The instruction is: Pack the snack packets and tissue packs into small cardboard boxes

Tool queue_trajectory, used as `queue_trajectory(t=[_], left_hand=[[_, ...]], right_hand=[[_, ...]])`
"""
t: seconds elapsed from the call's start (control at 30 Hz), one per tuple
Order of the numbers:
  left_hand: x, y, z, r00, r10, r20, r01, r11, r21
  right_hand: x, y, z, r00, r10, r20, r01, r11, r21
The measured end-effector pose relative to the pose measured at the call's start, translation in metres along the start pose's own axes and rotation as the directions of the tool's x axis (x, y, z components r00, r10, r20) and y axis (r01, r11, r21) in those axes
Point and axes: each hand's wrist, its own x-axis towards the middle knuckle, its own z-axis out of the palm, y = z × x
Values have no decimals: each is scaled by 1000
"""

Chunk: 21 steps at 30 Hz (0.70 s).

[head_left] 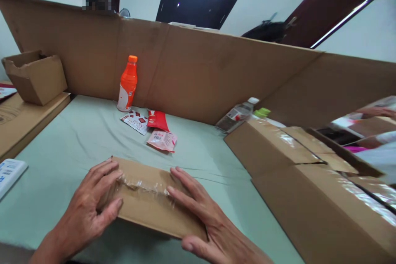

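A small brown cardboard box with crumpled clear tape along its top seam is in front of me, above the green cloth. My left hand grips its left end, fingers over the top and thumb along the near side. At the right end, my right hand holds the box with its fingers spread over the top and thumb at the near lower corner. The underside of the box is hidden.
Beyond the box lie a white packet, a red packet and a pink packet. An orange bottle stands by the cardboard wall. Taped cartons line the right; a clear bottle leans there. Far left is an open box.
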Motion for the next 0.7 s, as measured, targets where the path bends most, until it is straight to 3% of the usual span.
queue_trajectory(t=[0.13,0.27,0.53,0.7], left_hand=[[3,-1,-1,1000,-19,-7,19,999,-39],[-1,-5,-5,999,-8,35,9,999,-34],[-8,-20,-13,975,200,97,-211,970,117],[-7,-8,-15,972,168,163,-191,972,137]], right_hand=[[-2,1,-1,999,-47,21,46,999,13],[5,3,0,999,-20,39,18,999,32],[13,-2,-2,998,11,62,-14,998,54],[-2,-10,-2,999,-37,34,37,999,-8]])
